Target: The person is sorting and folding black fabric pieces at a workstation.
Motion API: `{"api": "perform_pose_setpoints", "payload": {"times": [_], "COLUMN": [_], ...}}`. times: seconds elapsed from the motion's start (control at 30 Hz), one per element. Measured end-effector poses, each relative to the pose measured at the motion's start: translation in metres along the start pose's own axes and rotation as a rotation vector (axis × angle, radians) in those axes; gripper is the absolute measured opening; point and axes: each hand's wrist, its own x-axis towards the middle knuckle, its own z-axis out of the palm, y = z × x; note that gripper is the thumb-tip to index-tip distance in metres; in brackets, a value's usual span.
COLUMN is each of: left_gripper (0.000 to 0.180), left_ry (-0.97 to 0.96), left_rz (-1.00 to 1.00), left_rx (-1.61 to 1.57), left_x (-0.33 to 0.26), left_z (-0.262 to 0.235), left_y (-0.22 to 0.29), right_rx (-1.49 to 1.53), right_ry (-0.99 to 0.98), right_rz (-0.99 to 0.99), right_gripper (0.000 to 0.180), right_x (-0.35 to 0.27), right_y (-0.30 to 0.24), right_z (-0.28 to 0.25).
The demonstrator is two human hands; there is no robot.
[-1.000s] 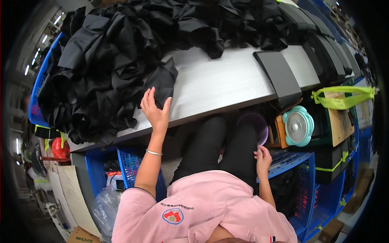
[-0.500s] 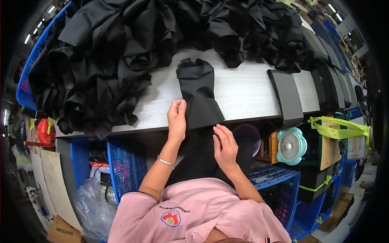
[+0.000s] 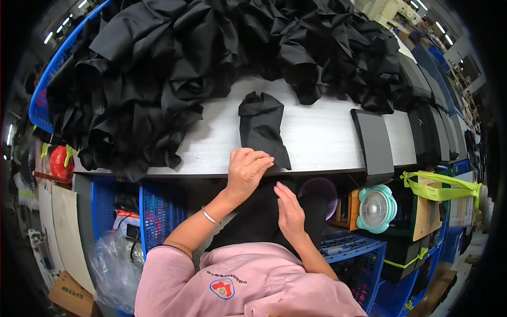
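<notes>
A black tube-like fabric piece (image 3: 262,124) lies on the pale tabletop, its near end at the front edge. My left hand (image 3: 245,171) lies across that near end, with its fingers bent together and pointing right. They appear to pinch the fabric's edge; the exact contact is partly hidden. Lower and to the right, my right hand (image 3: 290,211) hovers over my lap with its fingers stretched out and nothing in them. Heaped black fabric pieces (image 3: 142,84) cover the far and left parts of the table.
A dark grey flat panel (image 3: 372,142) overhangs the table's front edge on the right, beside more stacked panels (image 3: 435,132). Below stand a teal fan (image 3: 377,208), a purple bin (image 3: 331,198) and blue crates (image 3: 163,211). A yellow-green strap (image 3: 438,186) hangs at right.
My left hand has moved from the fabric piece's left side to its near end, its fingers now turned right. My right hand has dropped slightly, away from the fabric's corner.
</notes>
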Motion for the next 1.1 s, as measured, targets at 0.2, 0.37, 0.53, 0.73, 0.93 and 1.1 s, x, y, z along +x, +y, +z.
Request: {"api": "perform_pose_setpoints", "payload": {"times": [0.2, 0.37, 0.53, 0.73, 0.93, 1.1], "left_gripper": [0.009, 0.009, 0.036, 0.011, 0.004, 0.050], "left_ry": [-0.143, -0.472, -0.199, -0.371, -0.418, -0.075], "left_rz": [-0.022, -0.118, -0.172, -0.348, -0.600, -0.317], "left_rx": [-0.380, -0.746, -0.512, -0.570, -0.743, -0.384], "left_x": [-0.003, -0.057, -0.027, -0.004, 0.014, -0.004], "left_z": [-0.006, -0.003, -0.007, 0.022, 0.042, 0.034], "left_y": [0.095, 0.144, 0.137, 0.093, 0.092, 0.139], "right_rx": [0.224, 0.816, 1.273, 1.294, 1.085, 0.984], "right_ry": [-0.248, 0.058, 0.328, 0.326, 0.233, 0.154], "right_rz": [-0.192, 0.576, 0.789, 0.782, 0.655, 0.426], "right_gripper": [0.009, 0.034, 0.055, 0.057, 0.043, 0.041], "right_x": [0.005, 0.112, 0.095, 0.075, 0.044, 0.040], "right_y": [0.096, 0.042, 0.080, 0.050, 0.040, 0.040], "right_z": [0.023, -0.004, -0.024, -0.043, -0.055, -0.069]}}
